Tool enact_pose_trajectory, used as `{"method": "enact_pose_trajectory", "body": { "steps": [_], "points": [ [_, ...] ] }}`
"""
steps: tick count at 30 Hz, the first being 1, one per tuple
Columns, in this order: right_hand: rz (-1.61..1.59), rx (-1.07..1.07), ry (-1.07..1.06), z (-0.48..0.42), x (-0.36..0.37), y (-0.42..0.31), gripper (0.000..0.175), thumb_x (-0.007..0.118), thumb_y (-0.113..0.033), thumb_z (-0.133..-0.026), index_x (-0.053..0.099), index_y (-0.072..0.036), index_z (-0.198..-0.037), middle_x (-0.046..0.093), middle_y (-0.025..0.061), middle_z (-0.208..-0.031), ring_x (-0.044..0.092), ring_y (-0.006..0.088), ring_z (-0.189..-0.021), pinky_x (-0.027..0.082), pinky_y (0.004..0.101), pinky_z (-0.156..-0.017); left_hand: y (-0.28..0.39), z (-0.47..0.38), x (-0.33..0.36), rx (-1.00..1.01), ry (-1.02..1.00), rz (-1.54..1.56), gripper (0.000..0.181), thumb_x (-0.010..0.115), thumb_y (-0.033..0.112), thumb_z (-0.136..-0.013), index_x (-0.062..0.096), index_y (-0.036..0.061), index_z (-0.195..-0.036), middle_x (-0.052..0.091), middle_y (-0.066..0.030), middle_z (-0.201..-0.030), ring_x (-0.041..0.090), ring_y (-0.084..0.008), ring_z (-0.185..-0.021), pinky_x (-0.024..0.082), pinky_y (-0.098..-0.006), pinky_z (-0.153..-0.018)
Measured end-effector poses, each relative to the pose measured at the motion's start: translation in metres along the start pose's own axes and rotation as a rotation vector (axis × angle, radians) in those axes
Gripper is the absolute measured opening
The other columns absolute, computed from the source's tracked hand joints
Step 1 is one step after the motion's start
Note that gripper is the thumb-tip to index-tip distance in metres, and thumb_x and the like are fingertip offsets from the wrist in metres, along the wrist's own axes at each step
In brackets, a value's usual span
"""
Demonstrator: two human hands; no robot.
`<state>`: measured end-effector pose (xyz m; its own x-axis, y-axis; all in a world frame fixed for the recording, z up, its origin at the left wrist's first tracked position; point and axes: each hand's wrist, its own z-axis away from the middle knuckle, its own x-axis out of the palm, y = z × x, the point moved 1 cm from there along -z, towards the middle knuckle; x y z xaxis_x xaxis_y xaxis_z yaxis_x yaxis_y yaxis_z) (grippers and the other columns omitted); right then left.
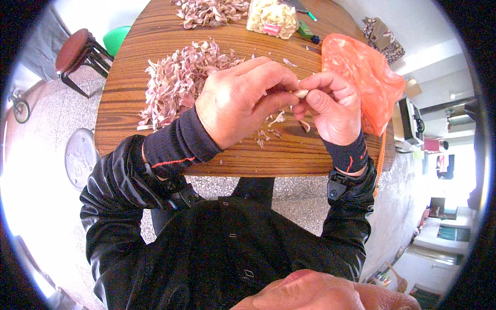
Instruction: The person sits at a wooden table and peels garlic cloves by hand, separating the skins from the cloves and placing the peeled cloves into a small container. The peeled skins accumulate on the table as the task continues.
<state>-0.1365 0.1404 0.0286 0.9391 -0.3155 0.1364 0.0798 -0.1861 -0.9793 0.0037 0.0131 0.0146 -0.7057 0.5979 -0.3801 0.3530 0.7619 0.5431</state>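
Note:
Between the fingertips of both hands is a small pale garlic clove, held above the wooden table. My left hand pinches its left end with thumb and fingers, the back of the hand towards me. At the other end, the thumb and index finger of my right hand grip it. A large heap of pinkish garlic skins lies beyond my left wrist. Below the hands, bits of skin are scattered on the wood. Just right of my right hand rests an orange-red plastic bag; its contents are hidden.
At the far side stand a clear plastic container of peeled cloves and another heap of cloves or skins. A small green object lies beside the container. Left of the table are stacked brown stools and a grey round stool.

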Motion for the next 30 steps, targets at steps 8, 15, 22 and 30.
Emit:
{"method": "enact_pose_trajectory", "body": {
  "steps": [8,15,22,30],
  "points": [
    [0.008,0.012,-0.034,-0.0009,0.0003,0.0014,0.011,0.059,-0.004,-0.085,0.059,-0.001,-0.096,0.064,0.0073,-0.083,0.062,0.0145,-0.071,0.052,0.0266,-0.063,0.0027,-0.0006,-0.0017,0.005,0.005,-0.117,0.016,0.070,0.009,-0.074,0.062,0.0062,-0.087,0.061,-0.0074,-0.080,0.062,-0.0212,-0.067,0.050,-0.0285,-0.058],
    [0.107,-0.009,-0.025,-0.0017,0.0010,-0.0008,0.008,0.058,-0.006,-0.086,0.060,-0.001,-0.093,0.064,0.0057,-0.080,0.060,0.0124,-0.067,0.051,0.0255,-0.061,0.0011,-0.0031,0.0009,0.174,0.067,-0.237,0.017,0.069,0.014,-0.073,0.059,0.0096,-0.085,0.057,-0.0065,-0.074,0.060,-0.0248,-0.062,0.049,-0.0333,-0.050],
    [0.280,-0.074,0.053,0.0027,0.0039,-0.0024,0.006,0.058,-0.006,-0.086,0.059,-0.001,-0.090,0.062,0.0031,-0.075,0.058,0.0095,-0.064,0.048,0.0221,-0.058,0.0040,0.0010,0.0010,0.035,-0.040,-0.222,0.019,0.072,0.016,-0.073,0.061,0.0068,-0.085,0.062,-0.0084,-0.078,0.063,-0.0243,-0.068,0.051,-0.0310,-0.058],
    [0.299,-0.077,0.029,0.0045,0.0062,-0.0038,0.005,0.055,-0.006,-0.087,0.057,-0.002,-0.088,0.061,0.0024,-0.075,0.055,0.0069,-0.060,0.046,0.0209,-0.055,0.0015,0.0019,0.0068,-0.121,-0.037,0.052,0.015,0.068,0.013,-0.076,0.062,0.0059,-0.087,0.062,-0.0112,-0.071,0.062,-0.0252,-0.061,0.049,-0.0318,-0.054]
  ]
}}
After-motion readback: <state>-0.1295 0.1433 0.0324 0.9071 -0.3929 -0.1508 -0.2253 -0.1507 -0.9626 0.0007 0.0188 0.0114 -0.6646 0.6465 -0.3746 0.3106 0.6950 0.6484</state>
